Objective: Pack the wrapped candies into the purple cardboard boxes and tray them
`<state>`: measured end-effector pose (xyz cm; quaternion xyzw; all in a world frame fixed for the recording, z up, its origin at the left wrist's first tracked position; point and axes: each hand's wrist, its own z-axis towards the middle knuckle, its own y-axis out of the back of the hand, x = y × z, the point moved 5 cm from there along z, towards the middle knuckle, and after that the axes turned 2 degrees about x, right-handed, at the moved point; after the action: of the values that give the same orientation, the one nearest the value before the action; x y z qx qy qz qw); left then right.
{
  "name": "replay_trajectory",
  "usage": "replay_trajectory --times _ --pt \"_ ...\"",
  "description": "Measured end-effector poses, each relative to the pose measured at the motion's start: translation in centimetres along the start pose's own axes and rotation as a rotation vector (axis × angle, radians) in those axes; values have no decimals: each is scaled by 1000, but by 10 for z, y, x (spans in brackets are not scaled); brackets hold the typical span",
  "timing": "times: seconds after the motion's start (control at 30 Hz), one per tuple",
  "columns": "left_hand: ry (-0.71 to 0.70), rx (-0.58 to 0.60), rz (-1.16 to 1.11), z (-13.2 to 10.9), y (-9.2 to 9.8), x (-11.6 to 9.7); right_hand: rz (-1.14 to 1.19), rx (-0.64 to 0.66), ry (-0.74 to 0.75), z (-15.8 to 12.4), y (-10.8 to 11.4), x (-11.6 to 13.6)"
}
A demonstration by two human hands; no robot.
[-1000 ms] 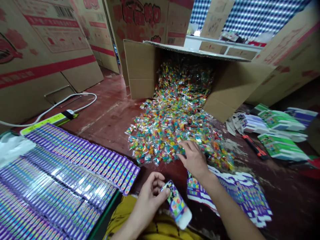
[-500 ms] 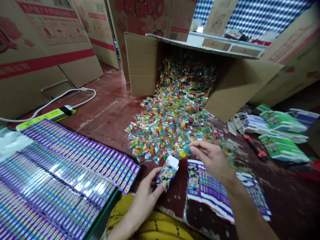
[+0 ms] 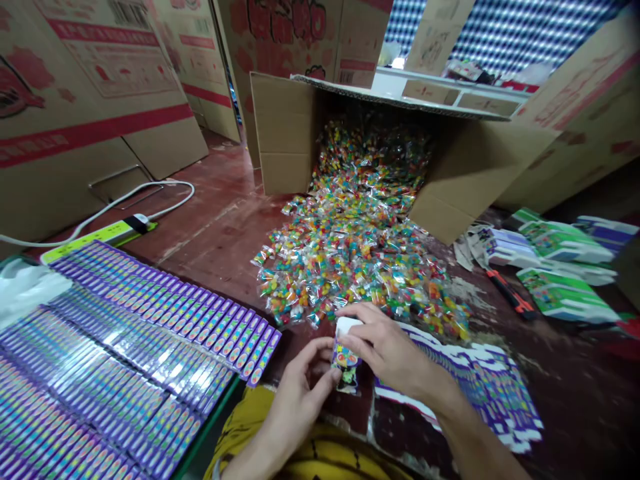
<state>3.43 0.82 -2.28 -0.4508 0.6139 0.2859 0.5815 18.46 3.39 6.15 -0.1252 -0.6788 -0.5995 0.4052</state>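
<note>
Between my hands stands a small purple candy box (image 3: 346, 363), upright, with its white top flap showing. My left hand (image 3: 305, 383) grips the box's lower left side between thumb and fingers. At the top, my right hand (image 3: 385, 350) has its thumb and fingers closed around the flap end. Any candy packet inside is hidden. Beyond them lies a heap of clear candy packets (image 3: 345, 247), spilling from a cardboard box (image 3: 286, 133) on its side. Flattened purple boxes (image 3: 493, 387) fan out under and beside my right forearm.
Rows of filled purple boxes (image 3: 150, 340) stand in a green-edged tray at left, beside a yellow-green power strip (image 3: 95, 240) with a white cable. At right are a red-and-black cutter (image 3: 510, 293) and green cartons (image 3: 567, 293). Large cartons (image 3: 100, 87) rise behind.
My right hand has moved left and down from the heap's edge to the box top. The candy packet it held is out of sight. The box is now more upright.
</note>
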Motion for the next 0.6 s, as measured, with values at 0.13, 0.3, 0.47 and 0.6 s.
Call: replay_trajectory --times 0.13,0.3,0.47,0.6 --pt "-50 -36 -175 -1 -1 -1 239 -155 -75 -14 3 -10" --pt "-54 -2 -200 -4 -4 -3 492 -269 -245 -36 -24 -32" --pt "-42 67 -176 -5 -8 -7 502 -371 -229 -41 -41 -30" --pt "-43 47 -198 -5 -8 -10 596 -401 -173 -36 -43 -23"
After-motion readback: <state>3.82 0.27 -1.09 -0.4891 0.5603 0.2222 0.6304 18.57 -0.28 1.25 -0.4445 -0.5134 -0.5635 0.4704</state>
